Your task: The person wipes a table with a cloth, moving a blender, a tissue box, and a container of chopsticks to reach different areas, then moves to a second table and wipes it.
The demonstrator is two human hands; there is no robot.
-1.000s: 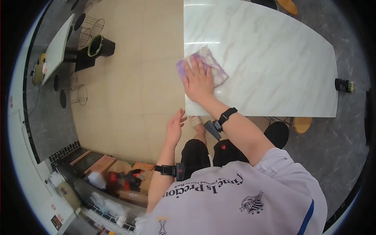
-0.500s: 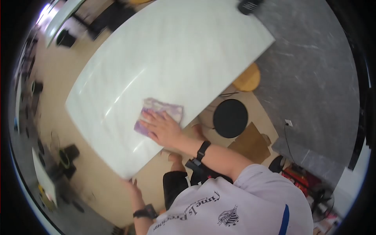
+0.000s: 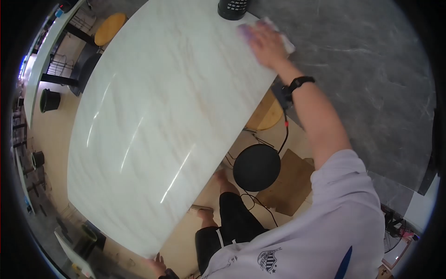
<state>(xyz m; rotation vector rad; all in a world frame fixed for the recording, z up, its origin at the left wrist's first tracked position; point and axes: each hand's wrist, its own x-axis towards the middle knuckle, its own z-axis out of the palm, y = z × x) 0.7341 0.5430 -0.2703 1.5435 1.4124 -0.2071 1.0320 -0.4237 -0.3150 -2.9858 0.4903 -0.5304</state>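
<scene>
My right hand [image 3: 268, 46] lies over a purple-and-white cloth [image 3: 286, 44], pressing it onto the white marbled table [image 3: 153, 93] near its far right corner. The hand is slightly blurred, its fingers stretched over the cloth, which shows on both sides of it. Just left of the cloth, a black cylindrical container [image 3: 232, 8] with white markings stands on the tabletop. Down at the table's near corner is my left hand [image 3: 157, 266], its thumb and fingers apart beside the edge. Part of that hand is cut off from sight, and no object shows in it.
A black round stool [image 3: 257, 167] and a wooden-topped stool [image 3: 267, 114] stand along the table's right side, near a flat piece of cardboard [image 3: 288, 186]. A grey marbled surface [image 3: 362, 93] borders the right. Another wooden stool [image 3: 110, 29] and a dark bin [image 3: 49, 100] are at left.
My right hand has slid the cloth from the table's near part to the far right corner, beside the black container. My left hand stays by the near corner. The view has shifted.
</scene>
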